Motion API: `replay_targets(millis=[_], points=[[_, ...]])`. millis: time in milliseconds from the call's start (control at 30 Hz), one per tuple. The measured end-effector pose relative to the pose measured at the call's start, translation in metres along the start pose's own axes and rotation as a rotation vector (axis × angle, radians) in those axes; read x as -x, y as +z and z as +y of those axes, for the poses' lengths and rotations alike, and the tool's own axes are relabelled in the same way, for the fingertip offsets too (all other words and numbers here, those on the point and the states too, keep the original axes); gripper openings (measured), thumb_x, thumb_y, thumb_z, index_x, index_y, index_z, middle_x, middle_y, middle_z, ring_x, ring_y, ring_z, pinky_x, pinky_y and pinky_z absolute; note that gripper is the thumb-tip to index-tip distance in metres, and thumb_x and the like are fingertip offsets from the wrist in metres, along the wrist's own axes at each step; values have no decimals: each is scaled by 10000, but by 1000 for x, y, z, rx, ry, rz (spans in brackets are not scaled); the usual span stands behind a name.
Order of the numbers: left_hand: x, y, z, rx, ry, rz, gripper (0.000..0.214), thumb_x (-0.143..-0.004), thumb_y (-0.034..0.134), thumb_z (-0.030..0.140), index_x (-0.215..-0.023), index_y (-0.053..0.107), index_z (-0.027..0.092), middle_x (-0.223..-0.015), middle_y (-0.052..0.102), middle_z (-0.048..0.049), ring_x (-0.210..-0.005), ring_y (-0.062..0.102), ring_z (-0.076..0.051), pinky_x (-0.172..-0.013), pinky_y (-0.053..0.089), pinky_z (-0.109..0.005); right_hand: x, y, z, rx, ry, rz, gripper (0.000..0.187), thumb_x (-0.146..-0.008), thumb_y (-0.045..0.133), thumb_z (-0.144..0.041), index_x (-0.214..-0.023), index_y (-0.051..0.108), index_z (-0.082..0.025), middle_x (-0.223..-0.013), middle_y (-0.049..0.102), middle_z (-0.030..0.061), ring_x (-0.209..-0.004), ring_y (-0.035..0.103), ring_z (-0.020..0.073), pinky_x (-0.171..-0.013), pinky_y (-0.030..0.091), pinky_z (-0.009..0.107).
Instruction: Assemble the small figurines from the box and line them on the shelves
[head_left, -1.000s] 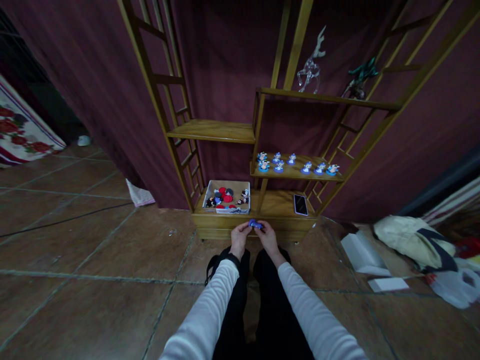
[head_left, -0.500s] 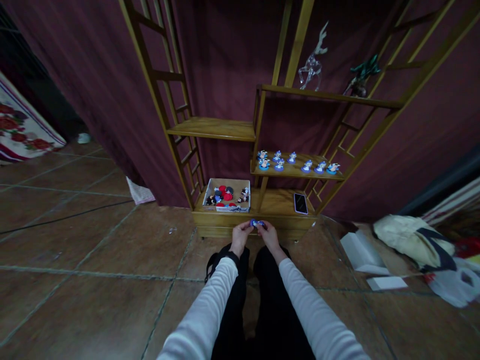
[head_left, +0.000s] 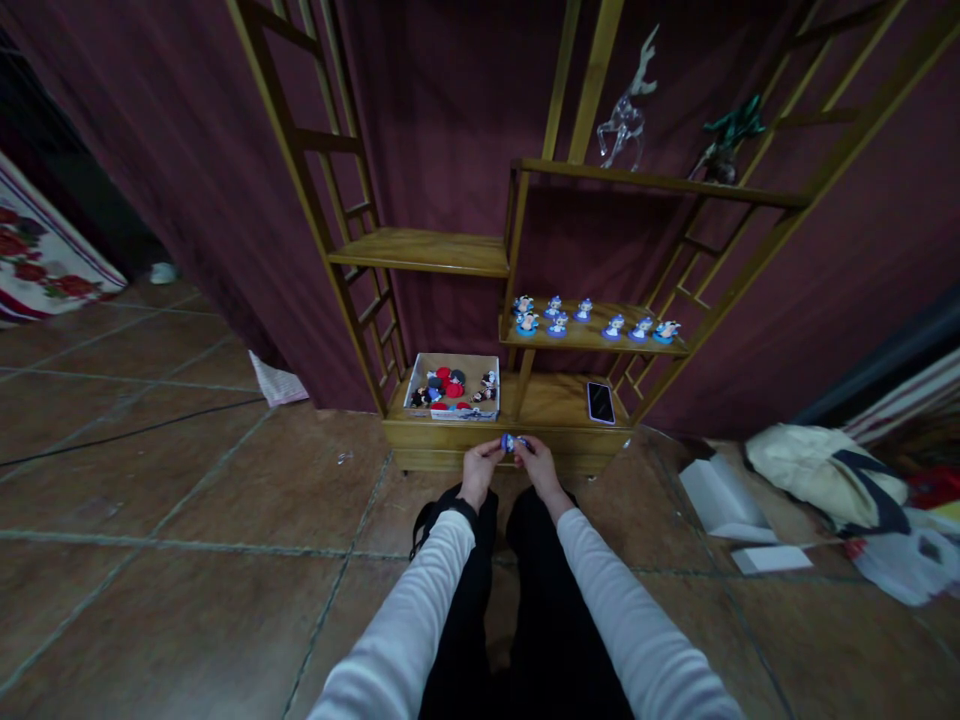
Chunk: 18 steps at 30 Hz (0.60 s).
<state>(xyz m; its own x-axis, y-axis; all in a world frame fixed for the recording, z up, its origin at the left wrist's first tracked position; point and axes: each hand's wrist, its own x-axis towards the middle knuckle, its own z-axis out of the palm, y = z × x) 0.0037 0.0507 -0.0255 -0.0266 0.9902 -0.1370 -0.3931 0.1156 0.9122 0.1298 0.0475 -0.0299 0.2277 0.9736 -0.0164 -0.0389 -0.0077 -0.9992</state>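
Observation:
A small blue and white figurine (head_left: 509,443) lies sideways between my hands, in front of the shelf's base. My left hand (head_left: 481,470) pinches its purple-blue base end. My right hand (head_left: 538,464) closes on its other end, and the fingers hide part of it. Several similar figurines (head_left: 585,310) stand upright on the right-hand middle shelf (head_left: 592,340). On the lower board to the left, an open cardboard box (head_left: 453,366) holds several small red, black and brown figures (head_left: 454,384).
A phone (head_left: 600,403) lies on the lower board (head_left: 555,401) at right. Higher up stand a clear deer ornament (head_left: 624,125) and a dark green ornament (head_left: 727,140). White boxes (head_left: 726,500) and bags (head_left: 829,475) lie on the floor at right; a cable (head_left: 135,436) runs at left.
The camera view has shifted slightly. My hands stay together on the figurine, which has turned a little between my fingers. The shelf items have not moved.

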Motion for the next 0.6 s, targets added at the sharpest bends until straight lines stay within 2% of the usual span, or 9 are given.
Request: replay_targets(millis=[167,300,467,600], points=[[-2,-1,-2,-24,-16,-16,277,-518,775,179,-789,731,147,-785,724,-61,-798,640,-190,-890,436,-370,-1,0,2,5,1,28,388,-628,655,-457,-887,630,-170,-607,610,-20,-484,537,115,-499,488,254],[-3,-1,-3,-7,-54,0,270,-501,791,206,-756,724,147,-710,709,-49,-709,630,-165,-789,471,-330,-1,0,1,43,-3,43,383,-631,653,-449,-904,637,-181,-658,637,-8,-503,550,120,-511,497,259],[-4,2,-3,27,-67,37,258,-472,809,232,-669,674,135,-606,661,-21,-558,583,-117,-626,476,-266,0,0,-1,89,-21,13,368,-634,658,-435,-903,646,-184,-660,635,-9,-513,534,114,-500,470,242],[-4,1,-4,76,-76,51,271,-476,809,230,-664,638,134,-611,648,-14,-564,596,-122,-610,487,-267,1,1,-3,54,-54,-25,356,-615,679,-394,-904,641,-189,-741,655,0,-597,555,126,-521,454,228]])
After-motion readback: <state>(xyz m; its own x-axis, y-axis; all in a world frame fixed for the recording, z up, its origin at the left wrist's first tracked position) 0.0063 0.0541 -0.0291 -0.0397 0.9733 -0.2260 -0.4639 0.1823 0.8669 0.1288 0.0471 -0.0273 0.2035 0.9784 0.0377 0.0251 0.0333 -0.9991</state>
